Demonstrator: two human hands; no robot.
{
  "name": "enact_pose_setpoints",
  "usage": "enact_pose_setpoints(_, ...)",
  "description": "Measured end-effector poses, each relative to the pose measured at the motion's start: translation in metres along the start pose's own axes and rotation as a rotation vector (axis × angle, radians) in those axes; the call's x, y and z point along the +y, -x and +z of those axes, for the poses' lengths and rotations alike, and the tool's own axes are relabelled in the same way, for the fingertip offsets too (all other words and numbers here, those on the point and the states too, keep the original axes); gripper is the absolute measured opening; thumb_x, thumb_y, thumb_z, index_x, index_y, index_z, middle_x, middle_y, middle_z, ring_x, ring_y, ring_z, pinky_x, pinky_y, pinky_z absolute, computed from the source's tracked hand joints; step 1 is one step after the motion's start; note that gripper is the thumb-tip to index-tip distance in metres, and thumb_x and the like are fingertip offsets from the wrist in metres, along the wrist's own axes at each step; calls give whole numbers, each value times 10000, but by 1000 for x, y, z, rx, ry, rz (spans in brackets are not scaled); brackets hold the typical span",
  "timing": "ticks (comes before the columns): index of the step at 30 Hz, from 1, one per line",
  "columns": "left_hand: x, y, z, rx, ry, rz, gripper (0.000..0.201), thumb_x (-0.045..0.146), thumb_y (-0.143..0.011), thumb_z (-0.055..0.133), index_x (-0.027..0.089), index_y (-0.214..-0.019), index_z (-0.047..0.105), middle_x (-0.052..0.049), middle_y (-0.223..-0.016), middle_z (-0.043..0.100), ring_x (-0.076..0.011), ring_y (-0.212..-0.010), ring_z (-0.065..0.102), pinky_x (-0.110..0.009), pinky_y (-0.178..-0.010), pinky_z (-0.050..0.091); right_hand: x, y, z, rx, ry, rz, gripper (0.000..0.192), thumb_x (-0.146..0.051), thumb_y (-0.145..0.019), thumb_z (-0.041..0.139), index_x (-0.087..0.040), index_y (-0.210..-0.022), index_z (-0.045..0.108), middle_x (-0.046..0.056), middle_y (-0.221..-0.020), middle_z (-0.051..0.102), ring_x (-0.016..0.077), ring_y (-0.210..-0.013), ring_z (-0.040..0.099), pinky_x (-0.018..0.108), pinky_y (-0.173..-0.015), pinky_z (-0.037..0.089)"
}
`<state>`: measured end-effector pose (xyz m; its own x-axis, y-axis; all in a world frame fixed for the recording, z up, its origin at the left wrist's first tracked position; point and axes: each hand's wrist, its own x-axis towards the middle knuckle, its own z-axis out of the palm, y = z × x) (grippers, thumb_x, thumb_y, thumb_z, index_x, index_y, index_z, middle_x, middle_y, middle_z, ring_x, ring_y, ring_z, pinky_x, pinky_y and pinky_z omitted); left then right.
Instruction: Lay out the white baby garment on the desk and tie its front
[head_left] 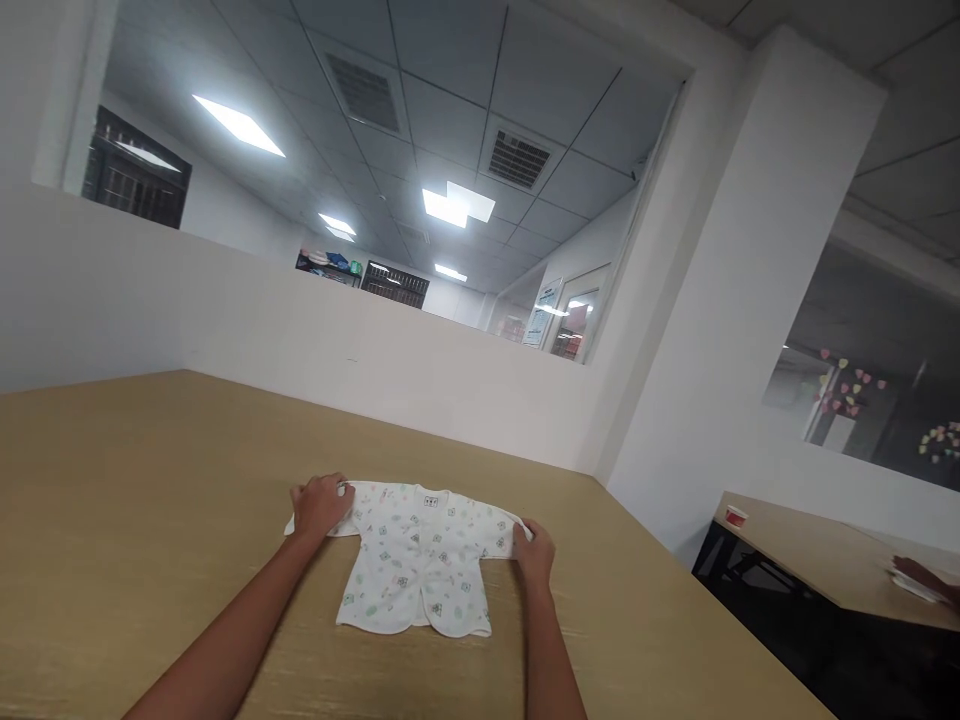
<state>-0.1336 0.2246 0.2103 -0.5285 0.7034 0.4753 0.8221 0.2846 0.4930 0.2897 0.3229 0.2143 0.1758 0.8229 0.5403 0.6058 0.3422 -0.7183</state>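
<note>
A small white baby shirt [420,560] with a pastel print lies spread flat on the wooden table, its neck opening toward the wall and its rounded front hems toward me. My left hand [321,505] is closed on the sleeve at the left, with the cuff end sticking out past the fingers. On the other side, my right hand [535,550] pinches the end of the opposite sleeve. Both sleeves are stretched out sideways. The fingertips of each hand are partly hidden.
The wooden table [187,470] reaches to a white wall [360,370] with a large window. At the right, a second table [810,545] bears a red and white cup [736,516]. Another person's hand [922,577] rests there by something white.
</note>
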Motion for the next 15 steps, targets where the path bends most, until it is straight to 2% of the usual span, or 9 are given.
enact_pose_setpoints(4,9,-5,-9,17,26,15,299,285,-891,454,200,-896,741,-158,-966,775,-349,-1040,669,-461,-903,384,-3,0,-3,40,-106,20,475,-514,-760,561,-137,-899,813,161,-955,805,337,-919,739,392,-820,565)
enact_pose_setpoints(7,21,-22,-26,50,47,60,291,282,-891,461,197,-868,739,-162,-970,776,-354,-1008,672,-461,-880,384,-12,-12,-11,100,-178,49,492,-568,-717,628,-135,-857,814,176,-909,803,358,-887,740,406,-767,567)
enact_pose_setpoints(12,46,-70,-79,145,82,157,323,335,-915,468,186,-967,750,-186,-1043,765,-383,-1052,644,-468,-865,393,-46,-60,-30,224,-297,79,601,-615,-676,715,-75,-922,810,222,-956,790,380,-906,723,422,-747,551)
enact_pose_setpoints(15,56,-93,-112,192,120,239,325,367,-943,460,208,-999,738,-147,-1094,763,-361,-1099,619,-456,-882,399,-71,-82,-36,245,-381,37,669,-631,-702,710,-68,-1053,801,192,-1030,786,329,-951,709,379,-782,550)
